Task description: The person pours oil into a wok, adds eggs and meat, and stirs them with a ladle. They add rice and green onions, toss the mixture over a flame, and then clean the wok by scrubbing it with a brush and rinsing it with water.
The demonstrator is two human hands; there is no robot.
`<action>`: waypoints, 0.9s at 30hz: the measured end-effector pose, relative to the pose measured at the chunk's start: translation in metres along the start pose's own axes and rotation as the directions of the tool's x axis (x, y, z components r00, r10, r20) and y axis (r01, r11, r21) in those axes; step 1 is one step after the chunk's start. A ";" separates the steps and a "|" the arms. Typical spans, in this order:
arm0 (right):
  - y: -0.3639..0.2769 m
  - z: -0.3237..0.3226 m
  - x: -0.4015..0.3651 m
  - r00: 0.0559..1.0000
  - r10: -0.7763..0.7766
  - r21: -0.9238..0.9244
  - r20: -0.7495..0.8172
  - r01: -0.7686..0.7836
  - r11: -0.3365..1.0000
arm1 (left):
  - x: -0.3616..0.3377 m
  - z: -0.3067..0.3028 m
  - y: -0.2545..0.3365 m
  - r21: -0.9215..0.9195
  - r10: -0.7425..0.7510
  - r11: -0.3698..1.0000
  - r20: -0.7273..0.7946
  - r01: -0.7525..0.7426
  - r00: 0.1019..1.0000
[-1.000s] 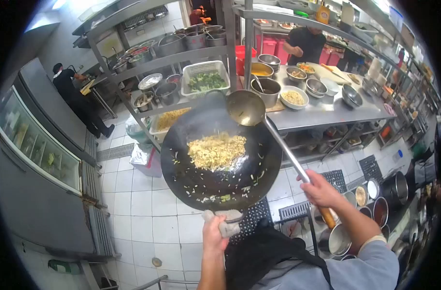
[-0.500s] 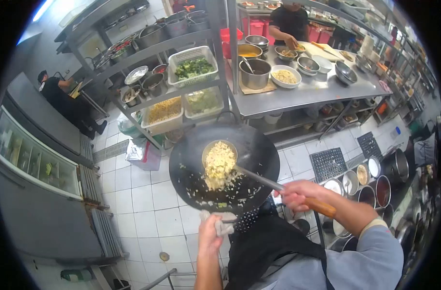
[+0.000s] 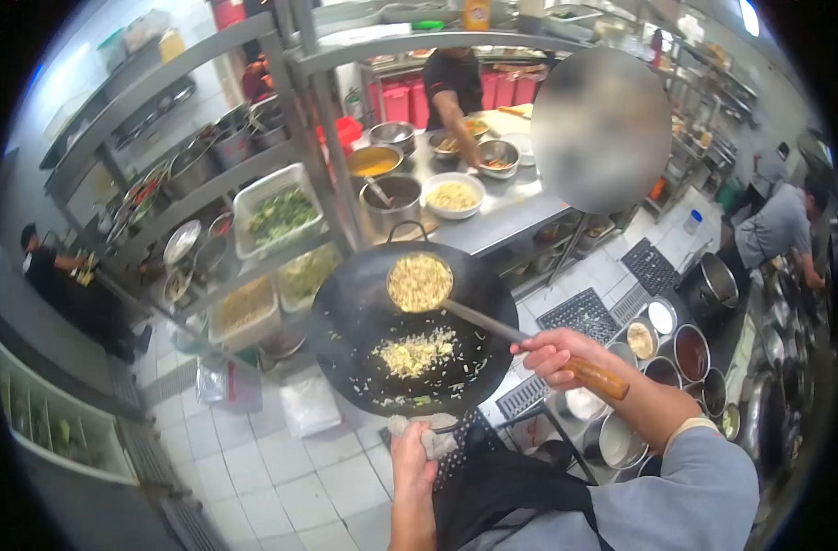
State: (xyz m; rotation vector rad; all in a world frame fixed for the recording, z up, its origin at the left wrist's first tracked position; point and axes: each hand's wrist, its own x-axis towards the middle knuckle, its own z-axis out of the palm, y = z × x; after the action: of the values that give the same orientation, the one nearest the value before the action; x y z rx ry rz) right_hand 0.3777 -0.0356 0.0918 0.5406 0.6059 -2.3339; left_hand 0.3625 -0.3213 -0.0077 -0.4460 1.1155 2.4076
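My left hand (image 3: 413,456) is closed around a grey cloth (image 3: 437,444) at the near handle of a large black wok (image 3: 350,344). The wok is held up over the floor in front of me. My right hand (image 3: 559,356) grips a long ladle (image 3: 485,320) with a wooden end, its fingers wrapped round the handle. The round bowl of the ladle is over the far part of the wok, filled with yellowish chopped food (image 3: 419,283), perhaps fried rice. A smaller heap of the same food (image 3: 413,355) lies in the wok, with loose bits scattered around it.
Beyond the wok, a steel counter (image 3: 506,225) bears a bowl of yellow food (image 3: 453,196) and a deep pot (image 3: 390,207). A co-worker (image 3: 454,87) reaches over bowls there. Shelves at left hold a basket of greens (image 3: 281,219). Several pots (image 3: 691,352) stand at right.
My view has turned to the right. The ladle has moved toward the wok's far side, lifting a full load apart from the heap left in the wok. Both hands keep their holds.
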 end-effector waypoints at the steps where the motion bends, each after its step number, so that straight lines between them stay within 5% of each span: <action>1: -0.016 0.003 -0.005 0.999 -0.044 -0.018 0.030 0.045 0.999 | 0.006 0.007 0.000 0.001 -0.026 1.000 -0.006 0.026 1.000; 4: -0.071 0.005 -0.005 0.968 -0.244 -0.212 -0.055 0.228 0.950 | 0.021 0.005 -0.005 -0.014 -0.054 0.998 0.005 0.054 0.999; 5: -0.090 0.011 0.000 0.914 -0.373 -0.435 -0.160 0.274 0.858 | 0.023 0.007 -0.003 -0.033 -0.064 0.997 0.010 0.064 0.998; 7: -0.126 0.007 0.025 0.764 -0.602 -0.748 -0.231 0.255 0.612 | 0.019 0.015 0.002 0.024 -0.066 0.997 -0.033 0.067 0.997; 9: -0.170 -0.036 0.064 0.745 -0.626 -0.802 -0.231 0.219 0.555 | 0.019 0.007 -0.006 -0.090 -0.078 0.993 -0.043 0.074 0.996; 10: -0.185 -0.051 0.081 0.652 -0.733 -0.967 -0.195 -0.005 0.253 | 0.020 0.003 -0.007 -0.103 -0.081 0.992 -0.030 0.078 0.996; 11: -0.194 -0.065 0.093 0.571 -0.815 -0.963 -0.103 -0.264 -0.063 | 0.019 0.005 -0.006 -0.097 -0.082 0.992 -0.036 0.078 0.996; 12: -0.196 -0.077 0.102 0.574 -0.812 -0.964 -0.109 -0.260 -0.054 | 0.013 0.008 -0.002 -0.068 -0.099 0.993 -0.081 0.093 0.992; 14: -0.199 -0.091 0.114 0.431 -0.901 -0.904 0.049 -0.365 -0.223 | 0.004 0.016 0.007 -0.056 -0.110 0.993 -0.164 0.102 0.980; 17: -0.191 -0.092 0.116 0.378 -0.924 -0.917 0.056 -0.345 -0.197 | 0.001 0.019 0.009 -0.073 -0.096 0.994 -0.149 0.086 0.984; 21: -0.186 -0.098 0.105 0.358 -0.929 -0.883 0.092 -0.402 -0.242 | 0.007 -0.018 -0.003 -0.029 -0.129 0.992 -0.169 0.126 0.977; 23: -0.170 -0.092 0.076 0.371 -0.920 -0.917 0.129 -0.308 -0.253 | -0.005 -0.010 -0.009 -0.061 -0.003 0.998 -0.214 -0.010 0.977; 26: -0.121 -0.155 0.045 0.542 -0.830 -0.922 0.132 -0.241 -0.304 | -0.023 -0.018 -0.009 -0.140 -0.129 0.987 -0.374 0.081 0.918; 27: -0.092 -0.162 0.047 0.652 -0.752 -0.909 0.102 -0.245 -0.336 | -0.020 0.009 0.000 -0.065 0.006 0.997 -0.314 -0.028 0.949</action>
State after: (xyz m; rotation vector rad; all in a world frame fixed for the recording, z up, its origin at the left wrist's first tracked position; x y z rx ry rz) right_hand 0.3168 0.0927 -0.0375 0.2203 3.0080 -0.8374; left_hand 0.3786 -0.3197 0.0067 -0.8707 1.1698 2.4535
